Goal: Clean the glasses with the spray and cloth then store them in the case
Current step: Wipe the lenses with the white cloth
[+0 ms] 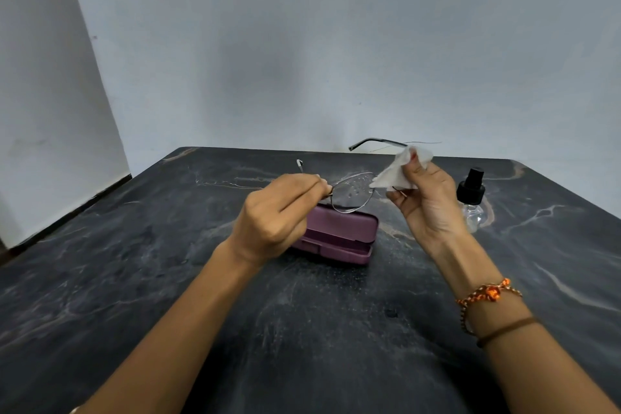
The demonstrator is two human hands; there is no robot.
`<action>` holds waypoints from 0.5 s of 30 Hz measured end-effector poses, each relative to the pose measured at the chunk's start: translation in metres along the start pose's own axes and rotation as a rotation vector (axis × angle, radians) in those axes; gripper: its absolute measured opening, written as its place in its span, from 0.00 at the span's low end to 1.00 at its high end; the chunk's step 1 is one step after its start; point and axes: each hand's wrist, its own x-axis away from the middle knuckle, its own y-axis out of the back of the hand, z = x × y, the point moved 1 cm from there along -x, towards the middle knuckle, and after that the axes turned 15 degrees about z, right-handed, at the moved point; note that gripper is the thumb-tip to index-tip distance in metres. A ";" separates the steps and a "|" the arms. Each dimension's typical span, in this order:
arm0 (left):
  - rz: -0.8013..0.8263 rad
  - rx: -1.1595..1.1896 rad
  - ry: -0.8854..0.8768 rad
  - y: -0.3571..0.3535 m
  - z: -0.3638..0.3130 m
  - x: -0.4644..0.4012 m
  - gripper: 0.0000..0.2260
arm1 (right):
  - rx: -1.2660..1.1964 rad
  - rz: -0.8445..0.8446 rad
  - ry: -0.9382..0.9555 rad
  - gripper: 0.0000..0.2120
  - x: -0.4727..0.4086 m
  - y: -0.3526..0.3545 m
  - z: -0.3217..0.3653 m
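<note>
Both forearms reach in from the near edge of the dark table [134,279], the right one wearing an orange bracelet [490,294]. Above the open purple case [339,235], the left hand [279,212] pinches the glasses [353,191] at one lens corner, holding them clear of the case. Just right of the case, the right hand [426,198] grips the white cloth [400,168] over the other lens. Beyond that hand stands the spray bottle [470,198]. Droplets on the bare lens suggest wiping is underway; next, the cloth likely needs to cross to that wet lens.
</note>
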 end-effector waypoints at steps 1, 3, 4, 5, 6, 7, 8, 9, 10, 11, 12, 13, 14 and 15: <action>0.008 -0.003 -0.004 0.000 -0.001 0.000 0.10 | -0.007 0.014 0.006 0.16 -0.001 0.000 -0.001; 0.012 0.000 0.006 -0.001 0.000 0.000 0.09 | -0.036 0.037 0.010 0.12 -0.001 0.002 -0.004; 0.007 0.003 0.017 -0.001 0.000 0.000 0.09 | -0.049 0.051 0.003 0.11 -0.002 0.004 -0.004; -0.002 0.005 0.031 0.000 0.001 0.000 0.08 | -0.051 0.068 -0.007 0.11 -0.001 0.004 -0.005; -0.012 0.005 0.045 0.001 0.002 0.000 0.07 | -0.039 0.084 -0.018 0.12 -0.001 0.004 -0.004; -0.022 0.000 0.057 0.002 0.004 0.000 0.07 | -0.009 0.101 -0.022 0.14 -0.001 0.005 -0.004; -0.030 -0.007 0.065 0.003 0.005 0.001 0.06 | 0.032 0.112 -0.022 0.17 -0.001 0.007 -0.003; -0.034 -0.016 0.067 0.004 0.006 0.000 0.06 | 0.086 0.115 -0.019 0.20 -0.002 0.008 -0.002; -0.037 -0.025 0.066 0.005 0.007 0.000 0.06 | 0.141 0.110 -0.016 0.22 -0.002 0.009 -0.001; -0.041 -0.033 0.065 0.006 0.008 0.000 0.06 | 0.199 0.104 -0.013 0.23 -0.002 0.010 0.000; -0.044 -0.037 0.065 0.007 0.008 0.000 0.06 | 0.247 0.094 -0.013 0.24 -0.003 0.011 0.001; -0.047 -0.039 0.065 0.007 0.008 -0.001 0.06 | 0.281 0.083 -0.014 0.24 -0.002 0.012 0.003; -0.051 -0.038 0.066 0.007 0.008 -0.001 0.06 | 0.292 0.073 -0.015 0.23 -0.002 0.011 0.004; -0.054 -0.035 0.065 0.008 0.008 -0.001 0.06 | 0.269 0.066 -0.016 0.20 -0.001 0.010 0.006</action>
